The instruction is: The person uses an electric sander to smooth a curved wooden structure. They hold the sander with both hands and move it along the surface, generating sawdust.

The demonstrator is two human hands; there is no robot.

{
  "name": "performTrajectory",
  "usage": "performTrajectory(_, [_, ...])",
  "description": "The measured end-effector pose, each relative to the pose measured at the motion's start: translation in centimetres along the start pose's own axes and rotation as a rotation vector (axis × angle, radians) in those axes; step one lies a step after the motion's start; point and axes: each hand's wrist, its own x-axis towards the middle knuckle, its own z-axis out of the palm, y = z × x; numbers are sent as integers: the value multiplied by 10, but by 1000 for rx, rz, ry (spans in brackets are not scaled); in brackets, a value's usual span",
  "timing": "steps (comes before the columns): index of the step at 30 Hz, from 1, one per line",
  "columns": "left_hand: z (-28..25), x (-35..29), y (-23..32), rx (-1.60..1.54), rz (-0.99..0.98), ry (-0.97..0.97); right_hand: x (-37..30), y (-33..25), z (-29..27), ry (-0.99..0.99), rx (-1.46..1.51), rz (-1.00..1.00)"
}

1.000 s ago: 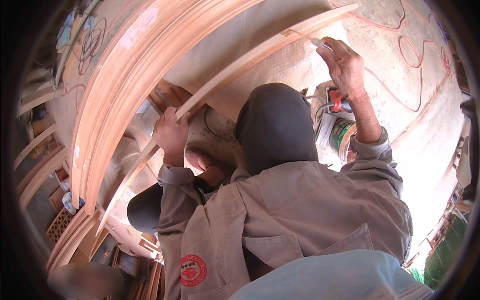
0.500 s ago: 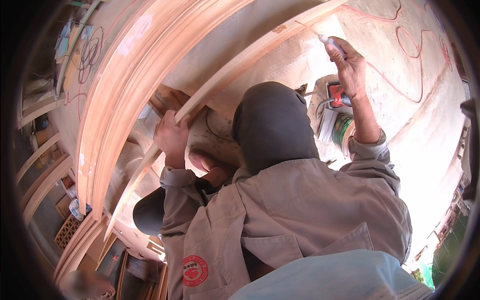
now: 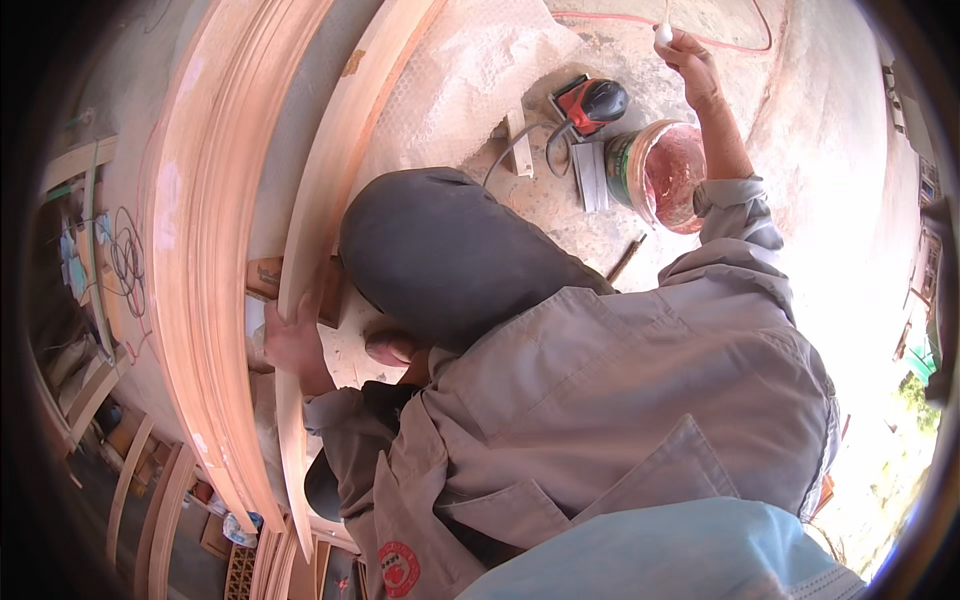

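My left hand point(image 3: 295, 345) is wrapped round a long curved wooden strip point(image 3: 328, 160) on the left, beside my bent knee; motion smears it slightly. High at the right, my right arm is stretched forward. The right hand point(image 3: 692, 68) grips a slim tool with a white handle point(image 3: 664, 35), held upright near the top edge. Its thin shaft hardly shows, so I cannot tell its exact kind. The tool is apart from the strip.
Stacked curved wooden mouldings point(image 3: 205, 260) run along the left. Ahead are bubble wrap point(image 3: 465, 70), a red-and-black power sander point(image 3: 598, 104) with a cable, a grey flat piece point(image 3: 590, 178) and a bucket point(image 3: 676, 172) with pinkish residue. A red hose point(image 3: 735, 46) crosses the floor.
My view has turned, bringing the sander and bucket into fuller sight. The right hand with its tool is farther from the strip. My left hand still grips the strip.
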Motion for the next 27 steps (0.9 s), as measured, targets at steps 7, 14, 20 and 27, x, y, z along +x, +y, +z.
performTrajectory(7, [2, 3, -11, 36, 23, 18, 75, 121, -15, 176, -697, 67])
performTrajectory(14, [0, 1, -9, 73, 42, 58, 91, 161, 12, 81, -968, 149])
performTrajectory(20, [-3, 6, -4, 82, 70, 63, 83, 154, 13, 61, -1040, 219])
performTrajectory(27, [-6, -5, -6, -4, -6, 44, 39, 71, 24, -14, -836, 297])
